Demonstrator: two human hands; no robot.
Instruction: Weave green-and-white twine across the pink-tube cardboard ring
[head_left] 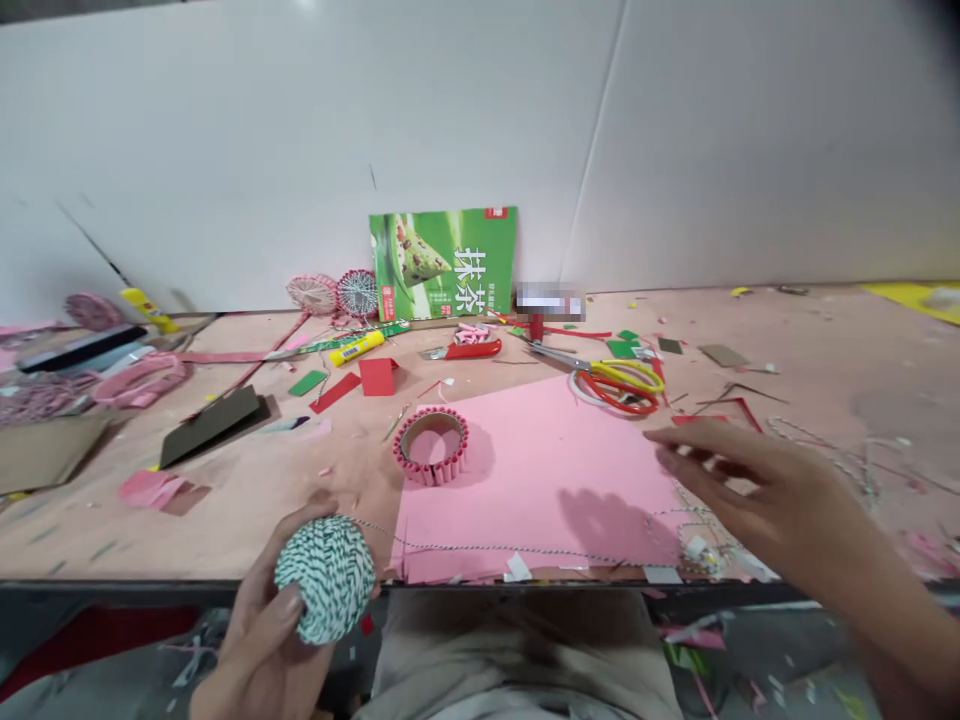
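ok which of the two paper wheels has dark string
The right one, beside the green packet: dark and white string crosses it, while the left wheel looks all pink.

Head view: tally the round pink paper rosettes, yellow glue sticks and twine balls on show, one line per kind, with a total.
Round pink paper rosettes: 3
Yellow glue sticks: 2
Green-and-white twine ball, held in the left hand: 1
Total: 6

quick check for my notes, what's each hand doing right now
Left hand: closed around a round green-and-white twine ball.
Right hand: open, holding nothing.
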